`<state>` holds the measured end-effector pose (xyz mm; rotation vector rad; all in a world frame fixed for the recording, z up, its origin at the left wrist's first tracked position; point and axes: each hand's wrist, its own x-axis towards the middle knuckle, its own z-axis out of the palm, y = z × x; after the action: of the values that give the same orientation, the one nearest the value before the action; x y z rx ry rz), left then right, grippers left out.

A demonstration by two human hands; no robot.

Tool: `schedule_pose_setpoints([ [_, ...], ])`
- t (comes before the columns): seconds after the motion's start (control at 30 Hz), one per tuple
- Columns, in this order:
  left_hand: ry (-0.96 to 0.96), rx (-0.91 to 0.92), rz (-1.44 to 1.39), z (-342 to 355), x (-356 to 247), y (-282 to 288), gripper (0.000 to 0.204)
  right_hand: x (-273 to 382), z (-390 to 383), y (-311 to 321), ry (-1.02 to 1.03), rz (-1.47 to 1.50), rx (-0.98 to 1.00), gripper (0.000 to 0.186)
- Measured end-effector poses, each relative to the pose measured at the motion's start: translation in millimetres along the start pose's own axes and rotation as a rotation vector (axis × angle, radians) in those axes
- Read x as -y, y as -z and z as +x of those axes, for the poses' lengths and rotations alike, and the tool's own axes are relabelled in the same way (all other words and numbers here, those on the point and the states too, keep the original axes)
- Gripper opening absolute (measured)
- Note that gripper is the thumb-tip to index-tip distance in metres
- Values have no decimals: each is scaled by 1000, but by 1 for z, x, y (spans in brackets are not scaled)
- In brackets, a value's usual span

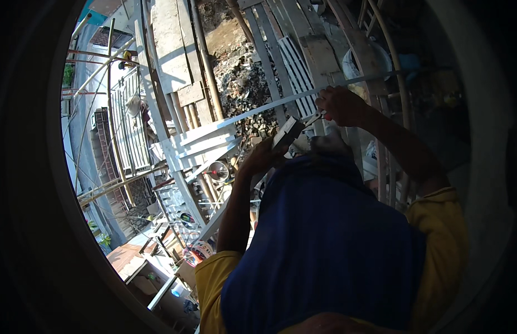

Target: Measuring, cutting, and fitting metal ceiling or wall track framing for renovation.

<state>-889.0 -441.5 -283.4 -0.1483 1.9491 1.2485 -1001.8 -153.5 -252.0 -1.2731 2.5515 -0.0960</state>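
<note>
My left hand (pixel 261 151) is closed round a short grey metal-looking piece (pixel 289 132), held at an angle in front of my body. My right hand (pixel 339 107) grips a small silver hand tool with a red handle (pixel 326 116), apparently pliers or snips, whose silver end reaches toward the grey piece; whether they touch I cannot tell. A long thin pale strip (pixel 253 112) runs crosswise just beyond my hands, passing close to my right fingertips.
Weathered planks (pixel 174 55) and bamboo poles (pixel 113 72) form scaffolding around me over rubble (pixel 242 86). A slatted white panel (pixel 294 67) lies ahead, stacked pale boards (pixel 197 145) at left. Tools and cables (pixel 197 250) lie lower left. A person in yellow (pixel 125 58) is far off.
</note>
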Motion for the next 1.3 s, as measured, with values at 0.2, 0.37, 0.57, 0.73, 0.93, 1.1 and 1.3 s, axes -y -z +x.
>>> schedule_pose_setpoints([
  [0.2,-134,-12,28,-10,2,-8,54,-11,12,0,-46,476,343,17],
  [0.37,-63,-535,186,-11,0,-21,57,-2,8,-9,-96,497,77,11],
  [0.57,-59,-756,253,-5,-4,-4,47,34,-12,-23,-422,771,42,27],
  [0.73,-287,-762,368,6,10,-17,40,77,0,-7,-430,878,136,30],
  [0.93,-282,-717,435,5,7,-27,51,84,-11,-18,-430,853,102,31],
  [1.1,-307,-596,360,-1,0,-29,58,80,-11,-43,-405,870,54,23],
  [1.3,-266,-567,299,-2,13,-43,64,81,-6,-57,-372,813,95,22],
])
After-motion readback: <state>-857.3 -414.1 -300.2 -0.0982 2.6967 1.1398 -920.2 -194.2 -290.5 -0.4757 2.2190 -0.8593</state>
